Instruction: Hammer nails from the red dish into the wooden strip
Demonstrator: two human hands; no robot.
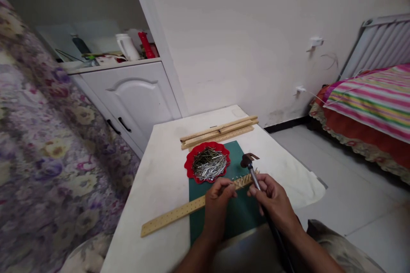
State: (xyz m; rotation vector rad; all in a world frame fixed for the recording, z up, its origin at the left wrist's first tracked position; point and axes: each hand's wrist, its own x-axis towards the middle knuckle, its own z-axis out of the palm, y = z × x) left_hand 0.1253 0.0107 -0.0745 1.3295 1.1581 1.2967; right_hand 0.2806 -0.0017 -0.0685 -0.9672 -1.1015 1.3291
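Observation:
In my right hand (272, 196) is a claw hammer (254, 175), gripped along its shaft with the dark head up and the handle running down toward me. My left hand (221, 196) is closed in a pinch over a long wooden strip (174, 217); whatever its fingertips hold is too small to make out. Rows of marks dot the strip's left part, and several nails (245, 178) stand up from its right part, between and behind my hands. The strip lies across a green mat (237, 226). Just beyond my left hand, a red scalloped dish (189, 166) holds a heap of loose nails (209, 164).
Several wooden strips (221, 131) lie together at the table's far side. The white-covered table (153, 170) meets the wall. A white cabinet (137, 98) and floral curtain (48, 145) stand left; a bed (371, 98) is at right.

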